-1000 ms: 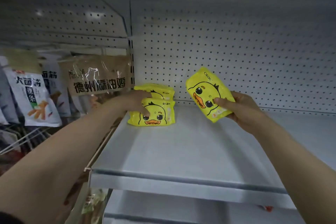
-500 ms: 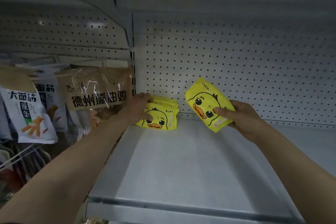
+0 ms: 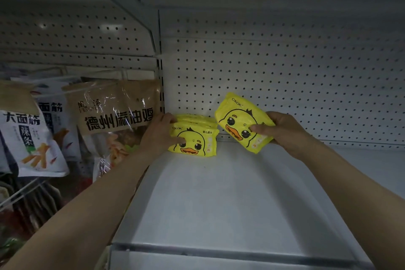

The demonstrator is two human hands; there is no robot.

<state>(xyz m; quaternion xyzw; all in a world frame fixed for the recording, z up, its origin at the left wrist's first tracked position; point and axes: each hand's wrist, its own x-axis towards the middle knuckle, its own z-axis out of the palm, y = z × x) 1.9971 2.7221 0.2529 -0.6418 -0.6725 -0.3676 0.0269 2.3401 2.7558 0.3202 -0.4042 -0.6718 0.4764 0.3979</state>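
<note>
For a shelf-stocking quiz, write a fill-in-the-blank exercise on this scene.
1. The right hand holds ____ pack, tilted, above the shelf.
2. That pack is yellow and shows a cartoon ____ face.
3. The left hand holds the stack of like packs at the shelf's back ____ corner.

Missing words: one; duck; left.

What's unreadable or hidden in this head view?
Head view only:
1. Number of packs in the duck-pack stack: the left hand covers its left end.
2. The held duck pack: right end hidden by the right hand.
3. The brown snack bag: lower corner behind the left forearm, dim.
</note>
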